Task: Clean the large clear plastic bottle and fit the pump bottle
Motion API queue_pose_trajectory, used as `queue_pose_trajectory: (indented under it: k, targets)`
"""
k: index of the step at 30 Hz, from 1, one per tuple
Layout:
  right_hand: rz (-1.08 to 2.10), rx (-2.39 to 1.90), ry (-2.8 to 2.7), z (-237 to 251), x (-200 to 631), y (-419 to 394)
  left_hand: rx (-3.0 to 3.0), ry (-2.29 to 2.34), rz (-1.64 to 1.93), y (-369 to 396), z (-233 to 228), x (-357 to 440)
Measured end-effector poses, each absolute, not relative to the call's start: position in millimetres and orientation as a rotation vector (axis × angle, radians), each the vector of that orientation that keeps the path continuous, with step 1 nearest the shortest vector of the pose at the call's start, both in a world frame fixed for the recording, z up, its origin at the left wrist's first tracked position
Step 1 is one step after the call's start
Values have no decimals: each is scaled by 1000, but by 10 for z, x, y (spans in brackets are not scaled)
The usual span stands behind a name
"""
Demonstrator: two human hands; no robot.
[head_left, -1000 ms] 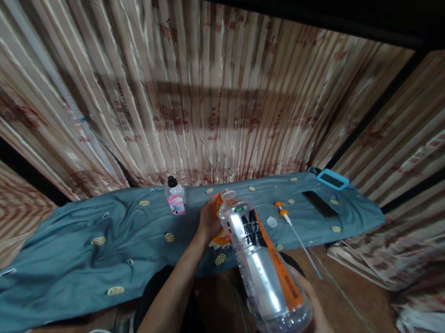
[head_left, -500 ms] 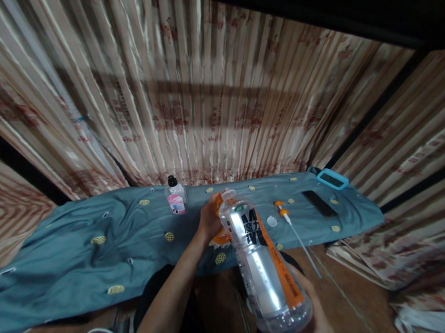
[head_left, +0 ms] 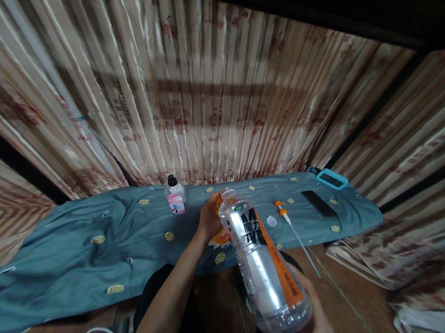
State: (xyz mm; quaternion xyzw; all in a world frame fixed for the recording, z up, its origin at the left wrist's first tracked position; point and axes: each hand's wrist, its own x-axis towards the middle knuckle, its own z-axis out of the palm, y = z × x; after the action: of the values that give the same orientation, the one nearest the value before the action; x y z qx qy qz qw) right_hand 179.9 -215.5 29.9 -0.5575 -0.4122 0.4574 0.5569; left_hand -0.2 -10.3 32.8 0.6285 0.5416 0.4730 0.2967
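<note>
My right hand (head_left: 311,327) grips the base of a large clear plastic bottle (head_left: 262,265) with a silver and orange label. The bottle is tilted, with its open neck pointing away from me. My left hand (head_left: 209,218) holds an orange container (head_left: 219,236) that stands on the blue cloth (head_left: 92,239), right at the clear bottle's neck. Most of the orange container is hidden behind the hand and the bottle. An orange pump head with a long white tube (head_left: 292,227) and a small white cap (head_left: 272,221) lie on the cloth just to the right.
A small clear bottle with a black cap and pink label (head_left: 175,198) stands on the cloth near the curtain (head_left: 211,96). A black phone (head_left: 319,203) and a blue-framed device (head_left: 332,178) lie at the cloth's right end. Wooden floor (head_left: 349,312) lies below.
</note>
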Motion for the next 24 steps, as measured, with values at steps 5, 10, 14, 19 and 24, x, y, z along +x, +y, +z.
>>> queue_pose_trajectory:
  k: [5,10,14,19,24]
  targets:
    - [1079,-1292,-948,308,1806,-2157,1648,1463,1272,-92,308,1]
    - [1136,-1249,-879,337,1796,-2157,1678,1447,1289,-81,275,-2]
    - [1122,-1240,-887,320,1799,-2158,1676,1429,1290,-92,290,-4]
    - [1099,-1280,-943,314,1803,-2157,1669,1417,1273,-107,326,-6]
    - [1087,-1250,-940,326,1804,-2148,1648,1403,1285,-98,314,-4]
